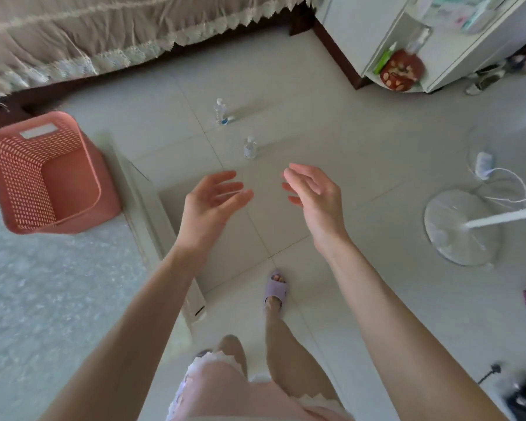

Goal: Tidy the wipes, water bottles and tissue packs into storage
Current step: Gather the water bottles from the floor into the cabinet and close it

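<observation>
Holding left hand point(208, 202) and right hand point(312, 199) out, empty, fingers spread, likely for the nearer water bottle point(250, 148). Probably bound for the pink basket point(47, 174) at left.

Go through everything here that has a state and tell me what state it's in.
Pink plastic lattice basket: upright, empty.
Far clear plastic water bottle: standing on floor, capped.
Near clear plastic water bottle: standing on floor, capped.
Left hand: open, empty.
Right hand: open, empty.
</observation>
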